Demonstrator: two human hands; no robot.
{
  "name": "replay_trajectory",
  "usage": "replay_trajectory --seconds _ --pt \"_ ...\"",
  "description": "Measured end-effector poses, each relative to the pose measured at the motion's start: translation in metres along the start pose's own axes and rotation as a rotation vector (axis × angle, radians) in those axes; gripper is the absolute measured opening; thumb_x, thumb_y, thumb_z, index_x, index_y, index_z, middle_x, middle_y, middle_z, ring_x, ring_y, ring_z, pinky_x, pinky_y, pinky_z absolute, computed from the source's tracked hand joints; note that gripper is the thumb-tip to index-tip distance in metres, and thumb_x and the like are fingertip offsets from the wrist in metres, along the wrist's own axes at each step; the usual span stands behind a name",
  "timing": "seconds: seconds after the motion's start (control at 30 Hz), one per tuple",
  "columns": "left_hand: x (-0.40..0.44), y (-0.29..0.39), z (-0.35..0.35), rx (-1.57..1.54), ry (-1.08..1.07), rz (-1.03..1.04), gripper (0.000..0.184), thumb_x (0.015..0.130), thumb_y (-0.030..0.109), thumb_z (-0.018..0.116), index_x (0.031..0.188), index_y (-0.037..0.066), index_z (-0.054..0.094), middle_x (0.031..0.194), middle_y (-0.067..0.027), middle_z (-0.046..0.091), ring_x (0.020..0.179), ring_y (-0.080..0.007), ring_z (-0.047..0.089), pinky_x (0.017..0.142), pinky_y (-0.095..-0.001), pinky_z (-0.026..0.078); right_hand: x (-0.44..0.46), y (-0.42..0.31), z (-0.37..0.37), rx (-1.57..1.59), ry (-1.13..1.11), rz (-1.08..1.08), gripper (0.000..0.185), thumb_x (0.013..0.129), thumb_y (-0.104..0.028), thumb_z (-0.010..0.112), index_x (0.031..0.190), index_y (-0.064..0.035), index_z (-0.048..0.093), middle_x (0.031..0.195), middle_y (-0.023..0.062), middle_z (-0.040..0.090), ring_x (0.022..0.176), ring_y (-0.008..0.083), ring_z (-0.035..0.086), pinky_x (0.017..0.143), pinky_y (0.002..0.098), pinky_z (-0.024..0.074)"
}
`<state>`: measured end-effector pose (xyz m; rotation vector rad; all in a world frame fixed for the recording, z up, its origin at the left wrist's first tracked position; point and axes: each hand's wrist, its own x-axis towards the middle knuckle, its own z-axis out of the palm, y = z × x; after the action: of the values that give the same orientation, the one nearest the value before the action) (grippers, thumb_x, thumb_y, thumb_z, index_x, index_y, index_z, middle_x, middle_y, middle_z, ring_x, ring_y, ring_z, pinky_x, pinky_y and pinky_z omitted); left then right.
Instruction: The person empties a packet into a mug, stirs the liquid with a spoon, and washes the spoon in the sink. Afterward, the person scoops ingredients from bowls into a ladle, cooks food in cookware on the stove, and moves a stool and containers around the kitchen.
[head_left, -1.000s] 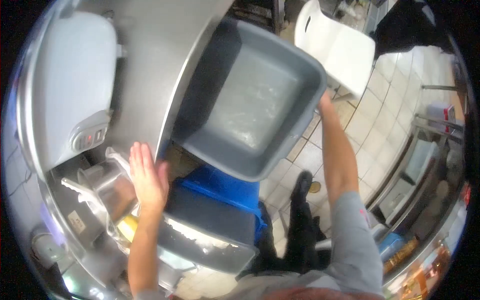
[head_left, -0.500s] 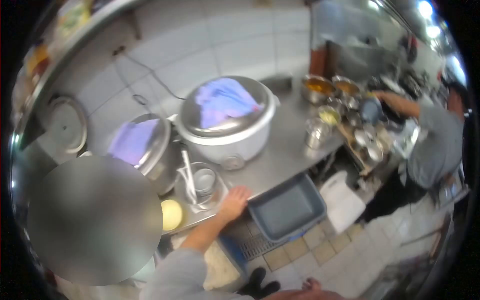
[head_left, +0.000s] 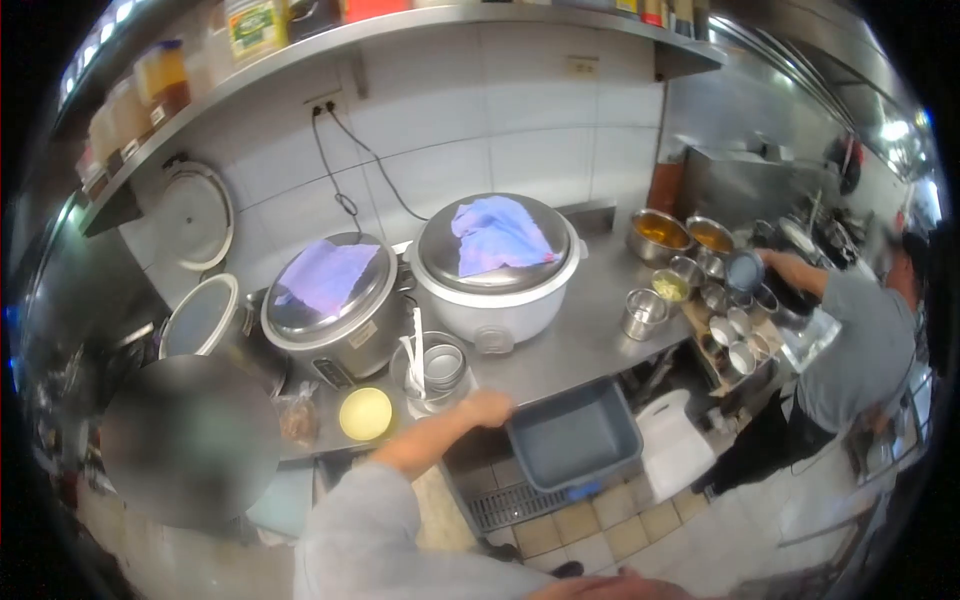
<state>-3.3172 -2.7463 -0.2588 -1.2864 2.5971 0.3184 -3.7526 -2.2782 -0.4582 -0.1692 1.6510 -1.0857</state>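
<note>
My left hand (head_left: 487, 408) is closed, fingers curled, at the counter's front edge beside the near left corner of a grey plastic tub (head_left: 572, 440). Whether it grips the tub's rim or the counter edge is hidden. Behind that hand stands a steel bowl (head_left: 408, 372) holding small metal bowls (head_left: 443, 367) and white-handled utensils (head_left: 417, 345). A yellow bowl (head_left: 366, 414) sits to its left. At the bottom edge my right hand (head_left: 625, 586) shows only in part, blurred, its fingers unclear.
Two rice cookers (head_left: 495, 318) (head_left: 350, 340) with purple cloths on their lids stand along the steel counter (head_left: 560, 350). Pots of food (head_left: 660, 236) are at the right, where a co-worker (head_left: 855, 340) reaches over the pans. A white stool (head_left: 675, 445) stands beside the tub.
The view has shifted, showing more of the shelf above. My left hand has gone from fingers spread on the counter edge to curled closed, nearer the tub's corner.
</note>
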Motion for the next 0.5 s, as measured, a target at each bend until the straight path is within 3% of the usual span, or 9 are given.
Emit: replay_trajectory --seconds 0.03,0.07,0.1,0.17,0.23,0.27,0.4,0.47,0.5 --pt "-0.003 0.004 -0.015 -0.083 0.096 -0.029 0.019 0.086 0.017 0.061 0.097 0.007 0.072 0.11 -0.019 0.069 0.099 -0.0379 0.067 0.081 -0.0481 0.055 0.004 0.011 -0.006 -0.074 -0.093 0.019 0.054 0.101 -0.033 0.05 0.141 0.003 0.04 0.135 0.0197 0.046 0.118 0.0336 0.054 0.095 0.0443 0.0493" --pt "-0.011 0.008 -0.036 -0.153 0.125 -0.045 0.02 0.087 0.018 0.061 0.1 0.007 0.071 0.109 -0.019 0.069 0.1 -0.0377 0.067 0.083 -0.0483 0.055 0.008 0.014 -0.008 -0.153 -0.184 0.038 0.062 0.103 -0.033 0.048 0.149 0.0066 0.034 0.15 0.0236 0.041 0.13 0.0363 0.052 0.104 0.0455 0.0487" --pt "-0.02 0.01 -0.061 -0.224 0.159 -0.066 0.021 0.087 0.019 0.061 0.102 0.008 0.07 0.109 -0.019 0.069 0.1 -0.0375 0.066 0.084 -0.0485 0.054 0.006 0.012 -0.009 -0.18 -0.204 0.032 0.062 0.103 -0.033 0.048 0.149 0.0066 0.034 0.15 0.0236 0.041 0.13 0.0363 0.052 0.104 0.0455 0.0487" --pt "-0.04 0.01 -0.098 -0.212 0.566 0.0 0.027 0.093 0.02 0.061 0.118 0.011 0.068 0.116 -0.016 0.068 0.104 -0.0343 0.066 0.09 -0.0457 0.053 -0.006 -0.006 -0.012 -0.047 -0.146 0.097 0.06 0.104 -0.032 0.047 0.148 0.0066 0.035 0.152 0.0232 0.039 0.133 0.0357 0.049 0.105 0.045 0.0472" --pt "-0.085 0.029 -0.173 -0.218 0.575 -0.124 0.031 0.095 0.024 0.061 0.123 0.011 0.066 0.117 -0.0159 0.068 0.104 -0.0338 0.066 0.09 -0.0436 0.054 0.027 -0.012 -0.034 -0.05 -0.219 0.099 0.061 0.104 -0.033 0.047 0.149 0.0064 0.034 0.153 0.0232 0.038 0.133 0.0359 0.049 0.105 0.0445 0.0475" --pt "-0.1 0.032 -0.193 -0.249 0.698 -0.187 0.032 0.095 0.024 0.061 0.124 0.01 0.066 0.118 -0.016 0.069 0.105 -0.0332 0.067 0.091 -0.0429 0.054 0.039 -0.016 -0.046 -0.013 -0.26 0.109 0.062 0.104 -0.034 0.047 0.149 0.0062 0.033 0.154 0.0232 0.037 0.133 0.0362 0.049 0.104 0.0441 0.0478" --pt "-0.163 0.046 -0.28 -0.304 1.085 -0.344 0.03 0.094 0.022 0.062 0.118 0.005 0.067 0.115 -0.0173 0.07 0.104 -0.0337 0.067 0.09 -0.0414 0.054 0.097 -0.082 -0.072 -0.112 -0.223 0.151 0.06 0.103 -0.039 0.049 0.143 0.0047 0.045 0.136 0.0198 0.055 0.119 0.0278 0.058 0.098 0.0376 0.05" --pt "-0.18 0.036 -0.305 -0.289 1.158 -0.361 0.034 0.095 0.021 0.063 0.121 0.001 0.067 0.118 -0.0214 0.068 0.109 -0.035 0.067 0.094 -0.041 0.052 0.167 -0.083 -0.087 -0.109 -0.141 -0.086 0.056 0.101 -0.043 0.051 0.129 0.0048 0.058 0.107 0.0167 0.067 0.092 0.0215 0.064 0.079 0.0342 0.0533" --pt "-0.188 0.044 -0.321 -0.271 1.197 -0.405 0.034 0.095 0.022 0.063 0.122 0.001 0.067 0.119 -0.0208 0.069 0.109 -0.0321 0.067 0.093 -0.0394 0.052 0.186 -0.093 -0.094 -0.129 -0.124 -0.129 0.049 0.1 -0.041 0.053 0.122 0.0024 0.059 0.101 0.0134 0.066 0.087 0.0194 0.062 0.073 0.0329 0.0521"
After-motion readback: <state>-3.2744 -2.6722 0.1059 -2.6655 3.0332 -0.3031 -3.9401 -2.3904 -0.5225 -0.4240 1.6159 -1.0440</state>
